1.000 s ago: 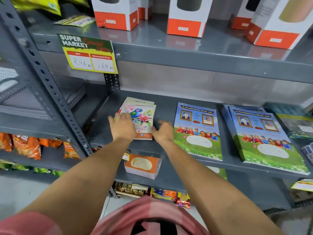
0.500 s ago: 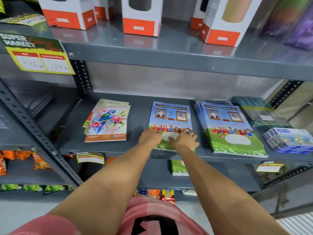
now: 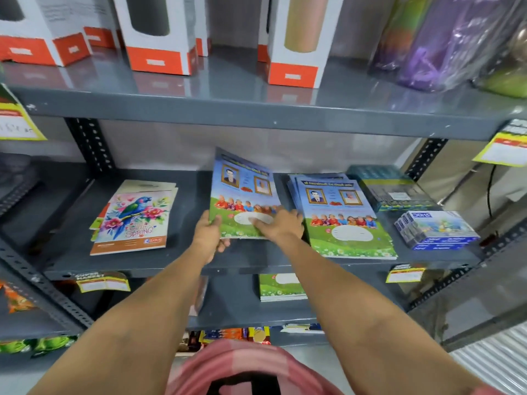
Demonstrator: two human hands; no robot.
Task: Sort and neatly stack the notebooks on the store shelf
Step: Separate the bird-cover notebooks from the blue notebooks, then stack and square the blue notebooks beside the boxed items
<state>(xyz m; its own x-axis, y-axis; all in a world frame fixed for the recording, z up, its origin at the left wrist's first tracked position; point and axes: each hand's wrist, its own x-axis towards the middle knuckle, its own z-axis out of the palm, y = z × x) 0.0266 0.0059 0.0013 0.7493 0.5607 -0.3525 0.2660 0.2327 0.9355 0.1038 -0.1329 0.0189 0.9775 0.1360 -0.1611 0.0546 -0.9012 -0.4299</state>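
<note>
Notebook (image 3: 242, 195) tilts up in both hands, beside matching stack (image 3: 342, 218).

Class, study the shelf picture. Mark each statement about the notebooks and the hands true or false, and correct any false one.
1. Both hands, left hand and right hand, hold the lifted notebook. True.
2. The lifted notebook lies flat on the shelf. False: its far end is tilted up.
3. The parrot notebook lies left of the hands. True.
4. The matching stack lies left of the lifted notebook. False: it lies to its right.
</note>
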